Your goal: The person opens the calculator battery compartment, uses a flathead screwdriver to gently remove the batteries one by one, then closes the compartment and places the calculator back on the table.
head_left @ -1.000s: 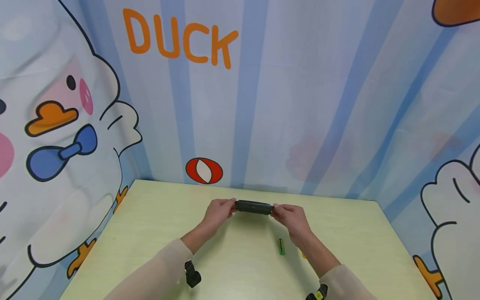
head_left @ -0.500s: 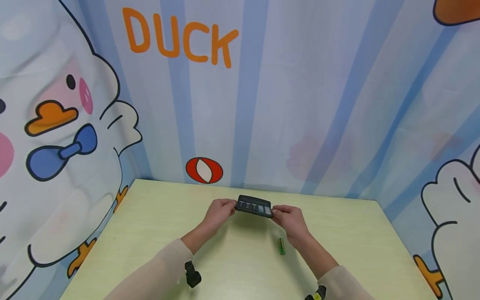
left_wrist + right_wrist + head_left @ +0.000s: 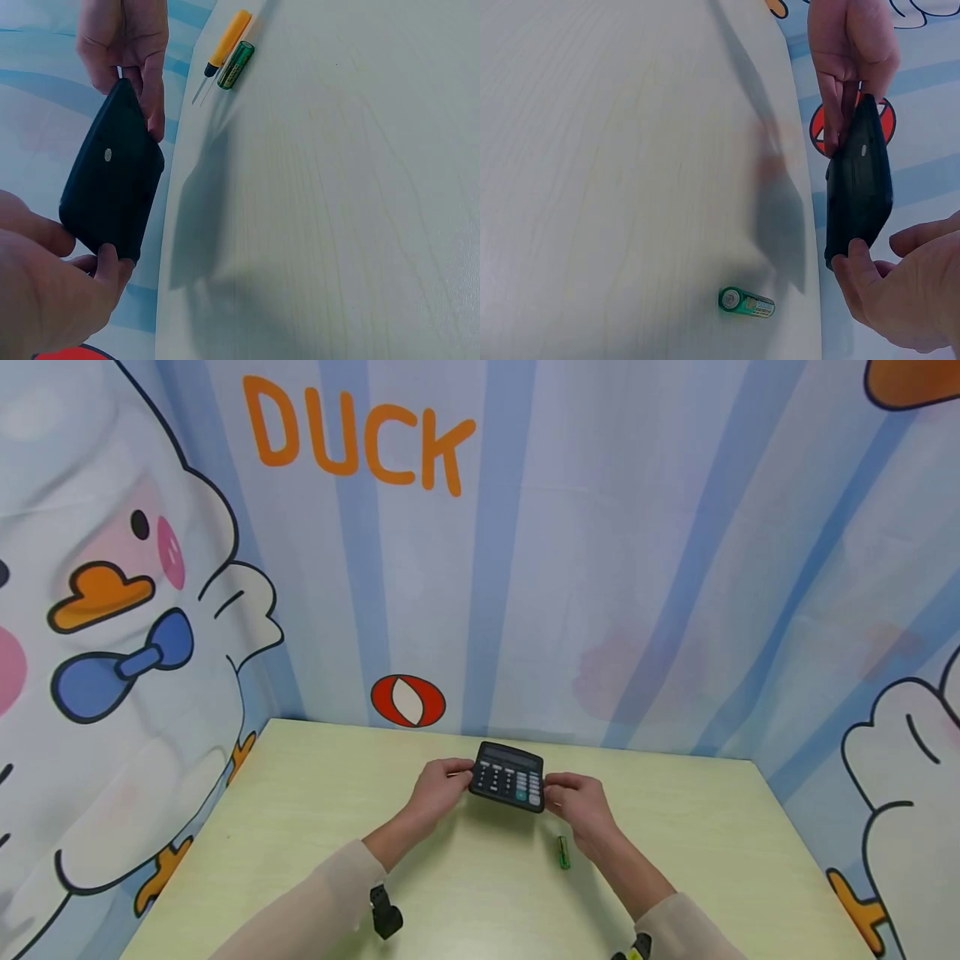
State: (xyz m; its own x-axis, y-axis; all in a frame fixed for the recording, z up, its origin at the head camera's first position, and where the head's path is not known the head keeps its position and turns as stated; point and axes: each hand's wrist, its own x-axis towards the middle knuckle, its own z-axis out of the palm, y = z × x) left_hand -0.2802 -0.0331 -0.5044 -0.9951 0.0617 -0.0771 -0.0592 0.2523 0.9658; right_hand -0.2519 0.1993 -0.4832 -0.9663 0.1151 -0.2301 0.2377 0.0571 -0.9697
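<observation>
A black calculator (image 3: 507, 776) is held above the table, its keys and display facing the head camera. My left hand (image 3: 438, 789) grips its left edge between thumb and fingers. At the opposite edge, my right hand (image 3: 583, 806) holds it with the fingertips. Both wrist views show the calculator's dark back (image 3: 112, 169), with a small pale oval label on it. A green battery (image 3: 563, 852) lies on the table below the right hand. Beside the battery in the left wrist view lies a yellow-handled screwdriver (image 3: 229, 39); the right forearm hides it in the head view.
The pale wooden table (image 3: 315, 810) ends at the back against a blue striped curtain (image 3: 570, 568) with duck drawings. Shadows of the hands and calculator fall on the tabletop in the wrist views.
The calculator has tilted from edge-on to showing its full key face. Both hands stay at its sides, with only slight shifts. The yellow piece by the right forearm is now covered.
</observation>
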